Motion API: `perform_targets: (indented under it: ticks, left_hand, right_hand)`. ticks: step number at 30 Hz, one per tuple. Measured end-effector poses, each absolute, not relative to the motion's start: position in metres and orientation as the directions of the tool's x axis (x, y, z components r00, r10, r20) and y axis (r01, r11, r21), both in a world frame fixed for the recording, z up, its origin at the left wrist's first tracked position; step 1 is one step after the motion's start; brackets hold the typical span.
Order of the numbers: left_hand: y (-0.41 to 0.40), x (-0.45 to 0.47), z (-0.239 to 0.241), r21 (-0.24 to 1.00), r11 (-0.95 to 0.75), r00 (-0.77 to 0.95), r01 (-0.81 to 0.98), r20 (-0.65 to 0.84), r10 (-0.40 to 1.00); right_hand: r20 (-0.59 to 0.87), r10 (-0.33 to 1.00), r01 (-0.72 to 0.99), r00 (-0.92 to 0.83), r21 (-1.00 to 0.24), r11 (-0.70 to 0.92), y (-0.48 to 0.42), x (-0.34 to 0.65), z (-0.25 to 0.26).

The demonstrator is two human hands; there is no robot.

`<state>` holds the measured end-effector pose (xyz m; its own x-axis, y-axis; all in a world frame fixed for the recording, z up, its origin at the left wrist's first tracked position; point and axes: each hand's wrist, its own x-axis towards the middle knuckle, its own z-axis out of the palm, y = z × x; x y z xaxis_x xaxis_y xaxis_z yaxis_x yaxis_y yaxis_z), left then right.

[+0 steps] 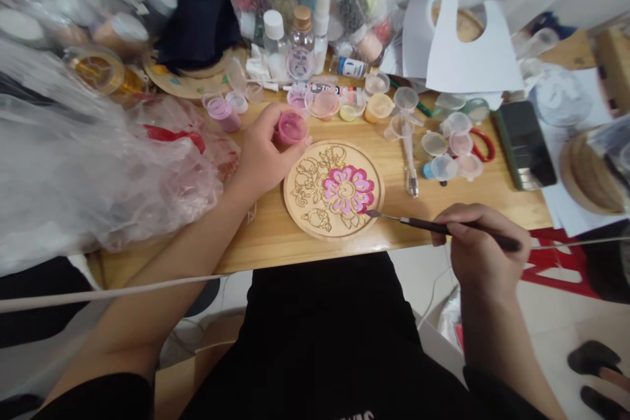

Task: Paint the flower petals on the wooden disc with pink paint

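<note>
Between the thumb and fingers of my left hand (268, 154) is a small cup of dark pink paint (292, 127), held just above the upper left edge of a round wooden plaque (295, 207). My right hand (485, 239) grips the dark handle of a small palette knife (426, 224). The blade's tip meets, or hovers just over, the lower right petals of a flower (347, 189) on the plaque. Those petals are light pink inside and dark pink around the outside. Gold raised outlines mark the other, unpainted shapes at the left and bottom.
Small paint cups (378, 107) line the back of the wooden table, with bottles (300, 46) behind them. On the right are a pen-like tool (409, 161), lidded cups (443, 167), red-handled scissors (483, 146) and a phone (525, 144). Plastic bags (98, 157) crowd the left.
</note>
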<state>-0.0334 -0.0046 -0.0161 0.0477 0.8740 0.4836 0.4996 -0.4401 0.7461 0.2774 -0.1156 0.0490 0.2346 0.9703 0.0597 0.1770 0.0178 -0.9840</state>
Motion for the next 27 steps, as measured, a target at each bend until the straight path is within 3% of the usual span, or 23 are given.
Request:
perform_targets:
  ticks: [27]
  left_hand:
    - [-0.0024,-0.0358,-0.0169,0.803,-0.394,0.051,0.448,0.417,0.908]
  right_hand:
    - [0.055,0.982,0.187,0.182,-0.982,0.021,-0.117,0.2742,0.0507]
